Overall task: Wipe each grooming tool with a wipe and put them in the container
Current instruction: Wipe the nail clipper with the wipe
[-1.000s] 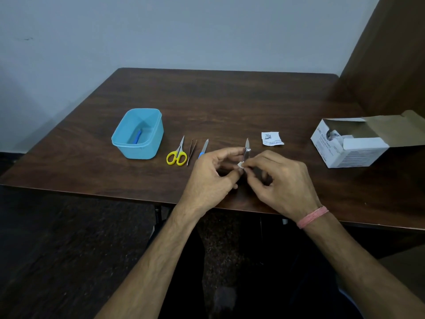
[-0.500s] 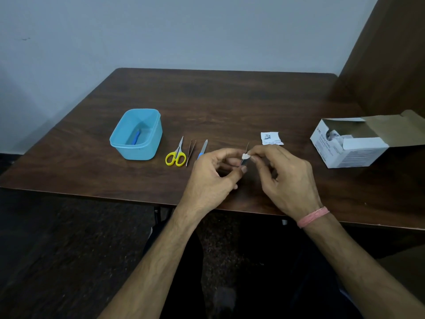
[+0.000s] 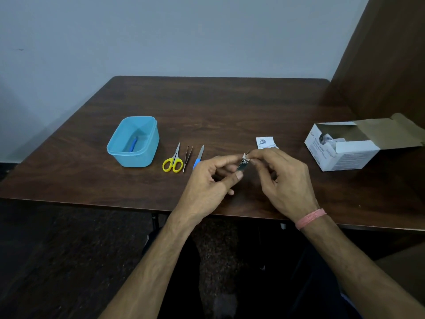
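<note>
A small metal nail clipper (image 3: 242,165) is pinched by thumb and forefinger of the left hand (image 3: 208,180) above the near middle of the desk (image 3: 230,107), its long axis tilted up and away to the right. At its upper end a small white wipe (image 3: 245,156) is pinched against the metal by the fingertips of the right hand (image 3: 281,178). The blue container (image 3: 134,141) lies well apart to the left, past the scissors (image 3: 173,158), tweezers (image 3: 187,155) and file (image 3: 199,158), so the left hand is judged the nearer for the drop.

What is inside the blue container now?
Inside the blue container lies one blue-handled tool. Its near wall hides part of the floor, so more there cannot be excluded.
</note>
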Tool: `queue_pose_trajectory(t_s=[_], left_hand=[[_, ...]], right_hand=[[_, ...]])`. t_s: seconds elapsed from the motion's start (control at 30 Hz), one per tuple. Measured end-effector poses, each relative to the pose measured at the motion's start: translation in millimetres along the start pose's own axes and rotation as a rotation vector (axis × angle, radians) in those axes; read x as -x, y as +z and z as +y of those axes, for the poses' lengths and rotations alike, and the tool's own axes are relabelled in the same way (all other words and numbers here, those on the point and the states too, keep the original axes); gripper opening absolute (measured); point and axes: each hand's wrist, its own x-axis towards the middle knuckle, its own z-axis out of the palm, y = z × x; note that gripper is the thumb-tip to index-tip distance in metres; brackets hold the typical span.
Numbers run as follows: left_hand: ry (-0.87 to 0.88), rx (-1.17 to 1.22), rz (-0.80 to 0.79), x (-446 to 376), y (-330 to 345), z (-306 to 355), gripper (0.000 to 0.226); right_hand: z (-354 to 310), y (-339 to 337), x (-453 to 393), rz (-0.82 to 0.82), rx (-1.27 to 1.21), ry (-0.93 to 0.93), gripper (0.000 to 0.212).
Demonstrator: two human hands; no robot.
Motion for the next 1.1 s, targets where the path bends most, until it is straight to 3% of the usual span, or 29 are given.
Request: queue_pose_trajectory(t_s=[0.23, 0.37, 0.47, 0.6, 0.73, 0.83, 1.1], left_hand=[[0.035, -0.007, -0.007, 3, 1, 1, 0.030], [0.007, 0.027, 0.069, 1, 5, 2, 0.020], [0.008, 0.024, 0.086, 2, 5, 1, 0.022], [0.030, 0.055, 0.066, 3, 2, 3, 0.024], [0.041, 0.075, 0.072, 3, 2, 3, 0.027], [0.055, 0.077, 0.086, 1, 1, 1, 0.030], [0.049, 0.089, 0.036, 4, -1, 4, 0.028]], right_hand=[[-2, -1, 2, -0.032, 0.043, -0.031, 0.017], [-4, 0, 2, -0.055, 0.088, -0.041, 0.018], [-4, 1, 0, -0.005, 0.095, 0.046, 0.016], [-8, -1, 3, -0.041, 0.079, -0.034, 0.014], [-8, 0, 1, 0.013, 0.103, 0.014, 0.013], [-12, 0, 5, -0.031, 0.149, -0.077, 0.016], [-19, -2, 2, -0.023, 0.109, -0.055, 0.013]])
